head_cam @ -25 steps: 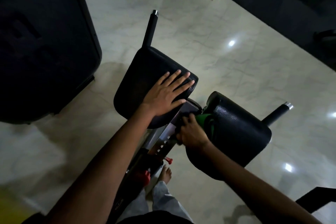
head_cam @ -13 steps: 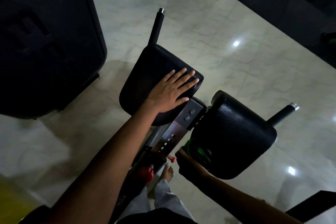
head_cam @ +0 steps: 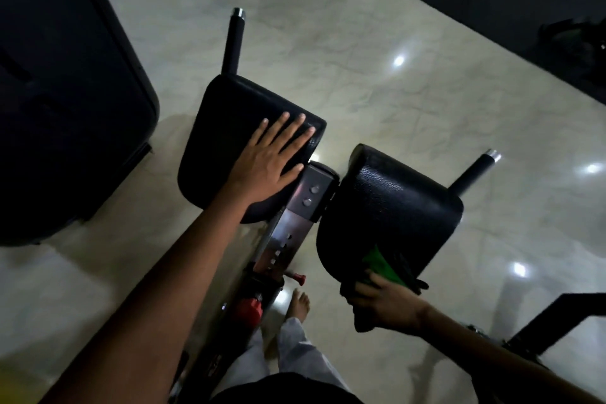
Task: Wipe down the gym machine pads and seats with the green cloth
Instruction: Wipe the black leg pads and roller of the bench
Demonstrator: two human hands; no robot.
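Observation:
Two black padded rests sit side by side on a steel post point(head_cam: 296, 216). My left hand point(head_cam: 269, 161) lies flat with straight fingers on the left pad point(head_cam: 236, 115). The right pad point(head_cam: 396, 203) is grained black leather. At its near lower edge my right hand point(head_cam: 387, 302) grips the green cloth point(head_cam: 382, 264) and holds it against the pad. Part of the cloth hangs dark below the hand.
Black handle bars with chrome tips stick out beyond each pad point(head_cam: 234, 39) point(head_cam: 475, 170). A large dark machine body point(head_cam: 59, 92) stands at the left. A red knob point(head_cam: 249, 307) sits low on the post. My bare foot point(head_cam: 300, 305) is on the marble floor.
My right hand has slid the green cloth from the pad's inner side down and round to its near lower edge. The left hand has stayed flat on the left pad.

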